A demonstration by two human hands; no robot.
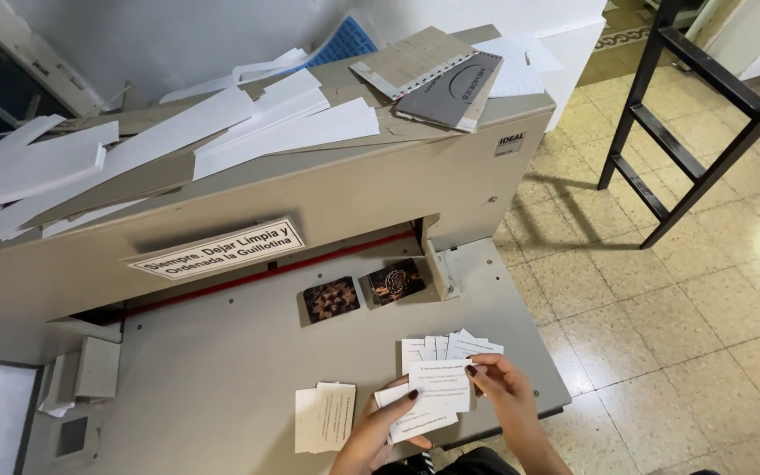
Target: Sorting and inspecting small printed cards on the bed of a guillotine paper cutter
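My left hand (371, 435) has its grip closed on a thin stack of small white printed paper cards (420, 420), thumb on top, fingers beneath. My right hand (501, 387) pinches the right edge of a single white rectangular card (440, 385) between thumb and fingertips, holding it flat just above that stack, near the front edge of the smooth grey metal counter (222, 378).

Left of the held stack, a second small pile of white cards (325, 418) lies flat on the counter, its edges slightly uneven. Just beyond the held stack, a loose fan of more white cards (446, 347) lies overlapping, corners poking out at different angles.

Farther back from the held stack, two small square dark cards with ornate coppery patterns (364, 292) lie side by side, close to the thin red line (266, 274) that runs along the cutter's slot. Above that line rises the boxy beige metal body of the paper cutter (354, 193), bearing a long white label strip (217, 249).

Farthest from the held stack, the cutter's top carries long white paper offcut strips (283, 123), heaped loosely, and a grey cardboard booklet (450, 88). Right of the counter, the floor is mottled yellowish tile (661, 334), with a black metal ladder frame (688, 114) standing on it.
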